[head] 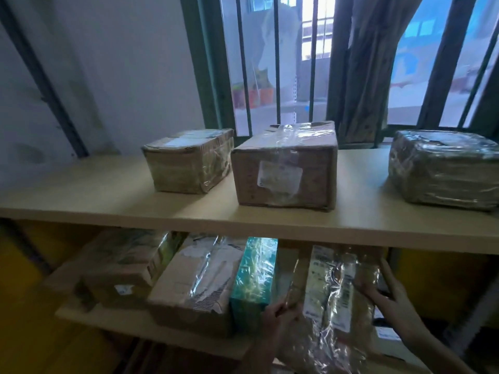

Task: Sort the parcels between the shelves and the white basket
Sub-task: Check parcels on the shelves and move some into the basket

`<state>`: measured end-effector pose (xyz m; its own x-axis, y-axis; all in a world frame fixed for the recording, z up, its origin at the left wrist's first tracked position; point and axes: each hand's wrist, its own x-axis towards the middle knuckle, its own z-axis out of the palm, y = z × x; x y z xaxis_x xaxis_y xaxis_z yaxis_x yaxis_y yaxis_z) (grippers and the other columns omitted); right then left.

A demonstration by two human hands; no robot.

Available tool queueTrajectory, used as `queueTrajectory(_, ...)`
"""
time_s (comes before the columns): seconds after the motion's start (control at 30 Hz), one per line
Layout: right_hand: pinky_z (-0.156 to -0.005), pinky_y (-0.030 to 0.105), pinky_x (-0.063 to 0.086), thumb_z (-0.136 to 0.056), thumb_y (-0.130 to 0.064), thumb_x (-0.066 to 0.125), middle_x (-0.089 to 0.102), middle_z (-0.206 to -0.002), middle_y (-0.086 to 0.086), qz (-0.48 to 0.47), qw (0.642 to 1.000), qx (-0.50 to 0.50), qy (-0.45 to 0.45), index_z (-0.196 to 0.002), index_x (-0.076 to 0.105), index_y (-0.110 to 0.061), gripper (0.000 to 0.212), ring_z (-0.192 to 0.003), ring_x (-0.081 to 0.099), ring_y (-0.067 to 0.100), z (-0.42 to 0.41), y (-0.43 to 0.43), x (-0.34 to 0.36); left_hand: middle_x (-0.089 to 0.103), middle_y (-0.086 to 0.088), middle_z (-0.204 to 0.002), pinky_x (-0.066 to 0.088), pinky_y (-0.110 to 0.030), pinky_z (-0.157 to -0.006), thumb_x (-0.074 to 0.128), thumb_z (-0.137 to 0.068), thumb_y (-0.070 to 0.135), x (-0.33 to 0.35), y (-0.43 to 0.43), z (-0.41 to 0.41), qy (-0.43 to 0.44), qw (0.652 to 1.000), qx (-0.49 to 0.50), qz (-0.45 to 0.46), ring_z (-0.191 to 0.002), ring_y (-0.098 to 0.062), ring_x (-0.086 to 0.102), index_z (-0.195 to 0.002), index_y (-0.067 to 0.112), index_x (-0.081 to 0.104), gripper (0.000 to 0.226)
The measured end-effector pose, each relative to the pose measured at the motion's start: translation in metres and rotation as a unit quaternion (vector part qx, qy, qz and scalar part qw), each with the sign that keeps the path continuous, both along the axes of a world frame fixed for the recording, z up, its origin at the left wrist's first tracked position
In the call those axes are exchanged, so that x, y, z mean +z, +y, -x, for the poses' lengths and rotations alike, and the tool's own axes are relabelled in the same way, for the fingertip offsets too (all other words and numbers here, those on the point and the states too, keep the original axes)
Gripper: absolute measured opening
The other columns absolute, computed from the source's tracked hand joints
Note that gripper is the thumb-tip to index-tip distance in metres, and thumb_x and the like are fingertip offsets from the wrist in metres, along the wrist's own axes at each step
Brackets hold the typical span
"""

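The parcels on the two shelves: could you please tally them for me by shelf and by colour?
Upper shelf, brown parcels: 3 (left, middle, right)
Lower shelf, brown parcels: 3 (far left, next, and the one held between the left hand and right hand)
Lower shelf, teal parcel: 1
Total: 7

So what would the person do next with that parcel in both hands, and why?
Probably slide the taped parcel further into the lower shelf. The left hand and right hand grip its sides, and it sits in the gap beside the teal box, its near end overhanging the edge.
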<state>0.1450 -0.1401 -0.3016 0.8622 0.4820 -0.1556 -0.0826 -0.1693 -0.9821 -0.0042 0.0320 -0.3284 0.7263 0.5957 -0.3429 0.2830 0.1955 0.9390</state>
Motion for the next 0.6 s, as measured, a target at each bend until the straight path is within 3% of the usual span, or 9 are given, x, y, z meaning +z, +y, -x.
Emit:
queueTrajectory(0.13,-0.053,0.032,0.054,-0.076,-0.038,0.070,0.062,-0.115,0.014,0.002,1.000,-0.004,-0.024,-0.145,0.023,-0.040,0.083,-0.100,0.061,0.025,0.000,0.008,0.002,0.073,-0.004,-0.076,0.051,-0.026,-0.062,0.068,-0.080,0.019,0.000,0.004,0.000,-0.014,1.000,0.009,0.022,-0.070,-0.019,0.067,-0.093,0.014,0.070,0.014)
queueTrajectory(0.3,-0.043,0.022,0.052,-0.081,-0.029,0.070,0.061,-0.112,0.003,0.002,0.998,-0.009,-0.062,-0.144,0.031,-0.031,0.074,-0.085,0.058,0.003,0.002,0.014,0.005,0.074,-0.007,-0.083,0.056,-0.036,-0.074,0.068,-0.080,0.023,0.003,0.009,0.004,-0.028,0.999,0.013,0.016,-0.078,-0.026,0.070,-0.094,0.014,0.070,0.018)
queueTrajectory(0.4,-0.043,0.021,0.053,-0.081,-0.032,0.068,0.054,-0.099,-0.022,0.002,0.997,-0.004,-0.075,-0.145,0.032,-0.030,0.073,-0.081,0.055,-0.003,0.005,0.017,0.010,0.075,-0.001,-0.075,0.055,-0.027,-0.064,0.068,-0.080,0.026,0.007,0.012,0.006,-0.029,1.000,0.011,-0.006,-0.071,-0.018,0.071,-0.090,0.017,0.070,0.014)
queueTrajectory(0.5,-0.041,0.018,0.051,-0.084,-0.031,0.066,0.051,-0.088,-0.022,0.006,0.997,-0.002,-0.075,-0.147,0.027,-0.032,0.074,-0.067,0.060,-0.004,0.008,0.018,0.012,0.073,0.007,-0.065,0.050,-0.016,-0.051,0.067,-0.081,0.023,0.009,0.014,0.006,-0.032,0.999,0.018,-0.018,-0.060,-0.009,0.069,-0.084,0.020,0.070,0.005)
queueTrajectory(0.6,-0.040,0.018,0.051,-0.085,-0.034,0.065,0.048,-0.088,-0.021,0.012,0.998,-0.003,-0.068,-0.148,0.023,-0.033,0.076,-0.073,0.054,-0.002,0.012,0.019,0.015,0.072,0.005,-0.063,0.050,-0.016,-0.049,0.066,-0.082,0.024,0.013,0.015,0.007,-0.036,0.999,0.005,-0.019,-0.057,-0.009,0.067,-0.086,0.016,0.069,0.009)
